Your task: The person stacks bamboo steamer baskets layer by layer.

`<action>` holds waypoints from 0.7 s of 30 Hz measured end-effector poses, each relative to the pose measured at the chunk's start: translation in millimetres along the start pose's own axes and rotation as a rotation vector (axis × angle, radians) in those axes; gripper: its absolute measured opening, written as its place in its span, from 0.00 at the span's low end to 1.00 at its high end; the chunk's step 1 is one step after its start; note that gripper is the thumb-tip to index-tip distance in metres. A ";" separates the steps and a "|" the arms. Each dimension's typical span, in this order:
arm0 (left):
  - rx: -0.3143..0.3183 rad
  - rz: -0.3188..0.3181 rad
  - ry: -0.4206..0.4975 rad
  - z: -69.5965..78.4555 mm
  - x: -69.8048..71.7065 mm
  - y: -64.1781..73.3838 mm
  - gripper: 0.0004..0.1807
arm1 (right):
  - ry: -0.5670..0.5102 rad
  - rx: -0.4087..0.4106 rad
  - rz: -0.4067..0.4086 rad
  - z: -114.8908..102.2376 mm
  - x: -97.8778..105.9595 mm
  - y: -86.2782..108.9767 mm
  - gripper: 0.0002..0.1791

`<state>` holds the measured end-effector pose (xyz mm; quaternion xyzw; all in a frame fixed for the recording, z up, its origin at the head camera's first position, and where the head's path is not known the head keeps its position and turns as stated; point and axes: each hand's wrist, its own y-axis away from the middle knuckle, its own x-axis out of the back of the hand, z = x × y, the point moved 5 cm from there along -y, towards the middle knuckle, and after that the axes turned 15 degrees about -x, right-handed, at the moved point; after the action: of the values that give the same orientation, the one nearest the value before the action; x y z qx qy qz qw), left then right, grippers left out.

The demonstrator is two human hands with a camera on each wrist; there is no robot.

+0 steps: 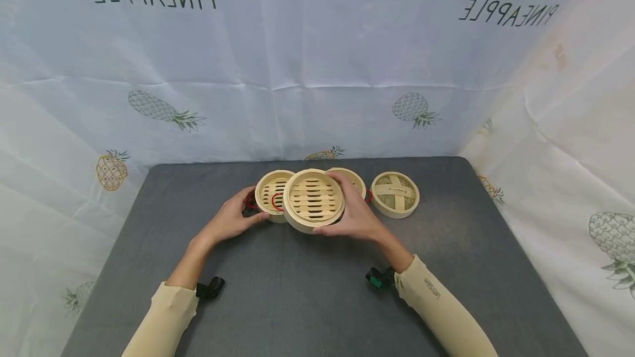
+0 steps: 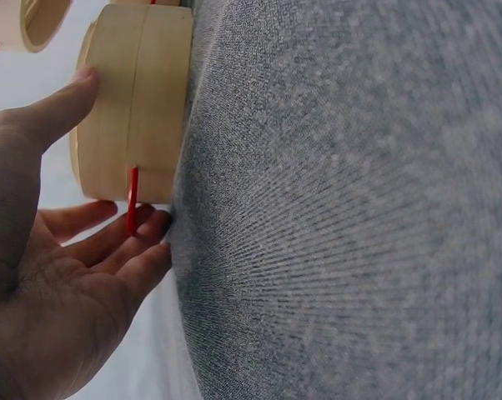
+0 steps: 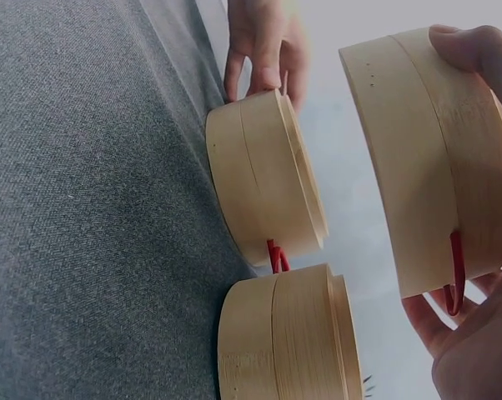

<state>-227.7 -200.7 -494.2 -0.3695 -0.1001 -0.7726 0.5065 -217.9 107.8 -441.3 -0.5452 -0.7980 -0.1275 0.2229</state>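
Observation:
My right hand point(image 1: 356, 216) grips a round bamboo steamer basket point(image 1: 314, 203), its slatted inside facing up. In the right wrist view this raised basket point(image 3: 426, 158) is apart from the table, a red loop at its side. To its left, my left hand point(image 1: 233, 218) holds the side of a second steamer basket point(image 1: 270, 187), which stands on the table; the left wrist view has the thumb on that basket's wall point(image 2: 143, 100) and the fingers by its red loop point(image 2: 133, 200). A third steamer basket point(image 1: 354, 178) stands behind the raised one, partly hidden by it and my right hand.
A woven bamboo steamer lid point(image 1: 395, 197) lies at the right of the baskets. Everything rests on a dark grey table point(image 1: 307, 296), whose far edge meets a white cloth point(image 1: 317, 120) printed with pineapples. Another cloth point(image 1: 560, 142) hangs along the right side.

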 end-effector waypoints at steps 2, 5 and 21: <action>-0.004 0.001 0.002 0.5 0.1 -0.2 0.46 | -0.006 -0.004 -0.003 -0.3 -1.0 -1.6 0.68; -0.007 0.001 0.003 0.6 0.1 -0.3 0.46 | -0.014 -0.012 -0.005 -0.1 -2.8 -5.1 0.68; -0.010 0.006 0.004 -1.2 -0.7 1.0 0.45 | -0.054 -0.007 0.003 -5.7 -13.8 -26.0 0.67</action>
<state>-227.3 -201.4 -495.7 -0.3705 -0.0941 -0.7723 0.5074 -236.6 84.3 -442.2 -0.5507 -0.8023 -0.1153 0.1994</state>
